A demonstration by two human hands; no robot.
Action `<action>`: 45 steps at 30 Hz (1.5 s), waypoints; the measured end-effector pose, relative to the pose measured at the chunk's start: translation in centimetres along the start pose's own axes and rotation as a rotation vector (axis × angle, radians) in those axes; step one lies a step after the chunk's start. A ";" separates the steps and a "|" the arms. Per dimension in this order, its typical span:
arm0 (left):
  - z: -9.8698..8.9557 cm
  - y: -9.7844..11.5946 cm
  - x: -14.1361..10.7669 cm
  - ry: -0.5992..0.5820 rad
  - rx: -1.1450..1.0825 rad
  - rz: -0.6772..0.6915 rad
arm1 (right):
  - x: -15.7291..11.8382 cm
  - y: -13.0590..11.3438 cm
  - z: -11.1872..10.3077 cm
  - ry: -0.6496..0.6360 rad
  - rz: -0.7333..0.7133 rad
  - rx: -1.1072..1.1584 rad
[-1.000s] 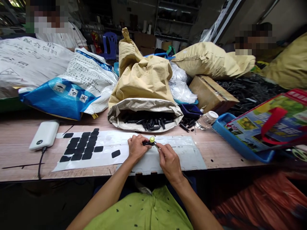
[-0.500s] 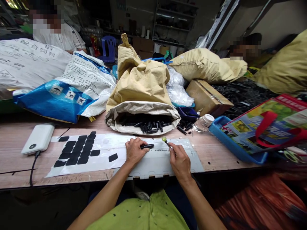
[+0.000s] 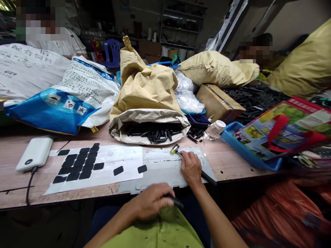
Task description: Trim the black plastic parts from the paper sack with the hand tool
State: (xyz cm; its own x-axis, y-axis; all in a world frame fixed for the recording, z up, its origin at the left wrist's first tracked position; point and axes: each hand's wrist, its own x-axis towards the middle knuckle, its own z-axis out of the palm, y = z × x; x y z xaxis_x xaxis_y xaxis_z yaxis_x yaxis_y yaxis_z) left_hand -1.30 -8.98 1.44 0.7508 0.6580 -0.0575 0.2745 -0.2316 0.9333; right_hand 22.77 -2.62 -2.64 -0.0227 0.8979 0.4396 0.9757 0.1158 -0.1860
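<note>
- The left grip (image 3: 155, 200) is closed on a thin black stick (image 3: 177, 202); it is low over the lap, off the near edge of the counter (image 3: 227, 168); it is blurry, so I cannot tell how each finger sits.
- The right grip (image 3: 191, 167) is closed around a small hammer (image 3: 175, 150); the head pokes out past the fingers and the dark handle sticks out behind; holding it close to the head may make it easier to steer.
- Under the right grip is a flat gray board (image 3: 165, 175); maybe it is there to keep the counter safe; a white sheet (image 3: 111, 151) with black squares (image 3: 80, 162) lies left of the right grip, perhaps to keep them easy to reach.
- Past both grips is a big tan sack (image 3: 152, 89); its mouth faces them, maybe so the black pieces (image 3: 160, 135) are handy; it blocks the way straight ahead.
- Right of the right grip are a clear jar (image 3: 215, 130) and a blue tray (image 3: 248, 151); a bright bag (image 3: 292, 127) leans in the tray and crowds that side.
</note>
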 end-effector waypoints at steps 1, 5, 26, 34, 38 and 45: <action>1.3 -0.4 -0.7 -0.088 -0.024 -0.036 | 0.0 0.0 0.0 -0.001 0.003 -0.003; 5.1 -4.5 -2.2 -0.030 0.089 -0.302 | -0.1 0.0 0.1 -0.013 0.006 -0.013; 0.6 2.5 -0.1 -0.197 0.391 -0.369 | -0.1 0.0 0.0 -0.004 0.004 -0.029; -7.2 -0.2 11.3 0.810 0.876 -0.224 | -0.2 -0.1 0.0 0.004 0.006 -0.015; -8.6 -2.3 11.8 0.811 0.902 -0.261 | -0.1 -0.1 0.0 0.003 0.012 -0.004; -5.8 -3.5 6.3 0.716 0.712 -0.157 | -0.1 -0.1 0.0 -0.010 0.012 0.005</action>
State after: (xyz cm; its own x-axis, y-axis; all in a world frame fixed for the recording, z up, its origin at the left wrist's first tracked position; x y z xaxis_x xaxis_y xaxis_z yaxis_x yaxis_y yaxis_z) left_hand -1.00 0.09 -0.11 0.2040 0.9374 0.2824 0.8078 -0.3241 0.4923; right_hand 22.64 -2.77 -2.65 -0.0131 0.9033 0.4288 0.9749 0.1069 -0.1954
